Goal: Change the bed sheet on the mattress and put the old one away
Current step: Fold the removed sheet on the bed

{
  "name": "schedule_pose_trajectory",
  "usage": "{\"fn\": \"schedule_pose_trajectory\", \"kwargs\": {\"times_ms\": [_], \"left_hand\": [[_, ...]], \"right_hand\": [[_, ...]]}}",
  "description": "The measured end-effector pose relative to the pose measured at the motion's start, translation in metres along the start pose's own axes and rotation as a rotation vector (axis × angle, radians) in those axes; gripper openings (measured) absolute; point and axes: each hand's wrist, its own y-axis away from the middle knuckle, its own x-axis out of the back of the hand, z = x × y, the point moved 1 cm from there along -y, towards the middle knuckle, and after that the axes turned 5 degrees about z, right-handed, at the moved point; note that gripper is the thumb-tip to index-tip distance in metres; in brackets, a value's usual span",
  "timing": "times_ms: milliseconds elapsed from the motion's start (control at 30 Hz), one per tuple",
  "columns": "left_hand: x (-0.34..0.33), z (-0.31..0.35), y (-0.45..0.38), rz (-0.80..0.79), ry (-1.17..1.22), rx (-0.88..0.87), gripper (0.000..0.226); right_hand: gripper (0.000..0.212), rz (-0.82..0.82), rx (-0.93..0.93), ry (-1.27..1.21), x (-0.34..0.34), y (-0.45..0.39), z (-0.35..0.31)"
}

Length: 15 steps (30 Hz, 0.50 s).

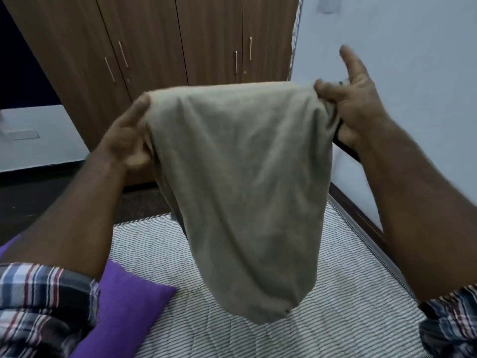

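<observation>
A folded beige bed sheet (240, 182) hangs in the air between my two hands, its lower end dangling just above the mattress (335, 306). My left hand (126, 140) pinches the sheet's upper left edge between thumb and fingers. My right hand (353, 104) grips the upper right edge, with the index finger sticking up free. The mattress is bare, quilted, with fine grey-and-white stripes.
A purple pillow (124, 306) lies on the mattress at the lower left. A brown wooden wardrobe (180, 42) with closed doors stands beyond the bed's foot. A pale wall (413, 60) runs along the right side. Dark floor (31, 197) lies to the left.
</observation>
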Motion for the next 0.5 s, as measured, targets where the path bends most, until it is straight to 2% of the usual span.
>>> {"fn": "schedule_pose_trajectory", "kwargs": {"times_ms": [33, 100, 200, 267, 367, 400, 433, 500], "left_hand": [[-0.003, -0.009, 0.004, -0.017, -0.062, -0.002, 0.046], [-0.011, -0.02, 0.005, 0.056, -0.209, -0.081, 0.064], [-0.021, -0.01, 0.004, 0.261, -0.169, -0.209, 0.083], [-0.026, -0.006, 0.0, 0.295, -0.163, -0.21, 0.076], [-0.022, -0.016, 0.0, 0.271, -0.271, -0.165, 0.054], [-0.02, -0.019, 0.002, 0.264, -0.287, -0.16, 0.048], [-0.017, -0.02, 0.003, 0.26, -0.286, -0.17, 0.042], [-0.019, -0.013, 0.007, 0.229, -0.31, -0.208, 0.035]], "right_hand": [[0.067, 0.014, -0.007, 0.04, 0.0, 0.002, 0.002], [0.047, 0.005, -0.056, 0.139, 0.001, 0.006, 0.008], [0.04, 0.036, -0.06, 0.023, 0.006, 0.012, 0.004], [0.055, -0.03, -0.094, -0.018, 0.01, 0.014, 0.007], [0.087, -0.187, -0.147, 0.123, 0.018, 0.02, 0.019], [0.088, -0.196, -0.138, 0.108, 0.021, 0.023, 0.019], [0.08, -0.185, -0.119, 0.067, 0.024, 0.025, 0.017], [0.052, -0.132, -0.062, 0.025, 0.027, 0.028, 0.011]]}}
